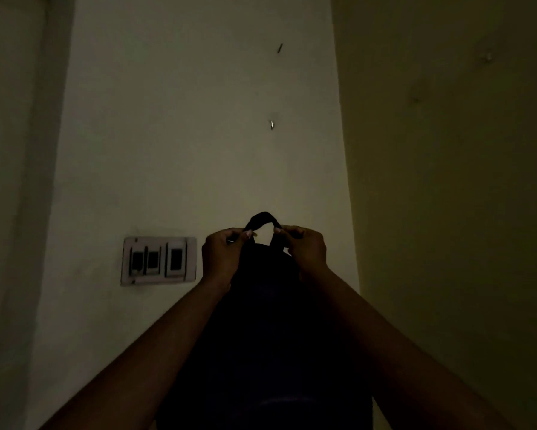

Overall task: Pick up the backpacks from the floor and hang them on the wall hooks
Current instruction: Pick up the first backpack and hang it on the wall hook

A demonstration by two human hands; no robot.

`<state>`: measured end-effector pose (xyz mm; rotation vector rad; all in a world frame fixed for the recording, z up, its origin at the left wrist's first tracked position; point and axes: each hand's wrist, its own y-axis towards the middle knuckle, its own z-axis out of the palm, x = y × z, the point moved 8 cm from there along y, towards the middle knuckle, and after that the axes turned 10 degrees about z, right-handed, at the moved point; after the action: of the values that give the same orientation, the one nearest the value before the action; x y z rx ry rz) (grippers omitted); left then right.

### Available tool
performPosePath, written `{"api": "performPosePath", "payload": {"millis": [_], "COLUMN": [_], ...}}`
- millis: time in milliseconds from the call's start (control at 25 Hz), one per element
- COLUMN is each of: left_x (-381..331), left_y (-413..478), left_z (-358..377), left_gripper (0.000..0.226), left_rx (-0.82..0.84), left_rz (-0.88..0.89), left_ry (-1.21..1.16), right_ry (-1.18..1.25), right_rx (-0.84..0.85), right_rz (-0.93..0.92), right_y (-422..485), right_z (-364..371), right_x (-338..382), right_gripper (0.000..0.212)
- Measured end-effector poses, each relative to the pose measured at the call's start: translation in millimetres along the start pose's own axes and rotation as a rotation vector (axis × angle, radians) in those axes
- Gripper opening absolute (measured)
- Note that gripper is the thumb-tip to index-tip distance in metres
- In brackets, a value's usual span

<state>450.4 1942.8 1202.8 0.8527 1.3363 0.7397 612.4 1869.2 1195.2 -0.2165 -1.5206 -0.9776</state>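
In the head view, you held the dark backpack (261, 336) up in front of the pale wall (183, 135), between your forearms. Your left hand (222, 256) pinched one end of its top loop (261, 217) and your right hand (306, 249) pinched the other, the hands slightly apart. The loop sat well below the lower hook (272, 124); a second hook (279, 48) was higher. A switch panel (159, 261) was just beside your left hand
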Motion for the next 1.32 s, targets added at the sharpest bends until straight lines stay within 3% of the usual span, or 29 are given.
{"api": "performPosePath", "payload": {"millis": [680,840,1120,1320], "left_x": [9.7,-13.3,-37.7,-36.9], "left_y": [259.1,297.9,343.8,356.0], "left_z": [99.6,123.7,136.1,133.5], "left_gripper": [0.026,0.025,0.026,0.024], "left_rx": [-0.313,-0.314,-0.353,-0.389], "left_rz": [0.457,0.618,0.66,0.58], "left_ry": [0.301,0.415,0.454,0.444], "right_ry": [0.153,0.209,0.199,0.164], "right_rx": [-0.038,-0.064,-0.135,-0.181], "right_rz": [-0.377,-0.462,-0.571,-0.521], "right_y": [288.3,330.1,360.4,366.9], "right_z": [47.5,47.5,49.1,49.5], "right_x": [105.2,134.0,181.1,188.1], "right_gripper": [0.027,0.027,0.024,0.021]}}
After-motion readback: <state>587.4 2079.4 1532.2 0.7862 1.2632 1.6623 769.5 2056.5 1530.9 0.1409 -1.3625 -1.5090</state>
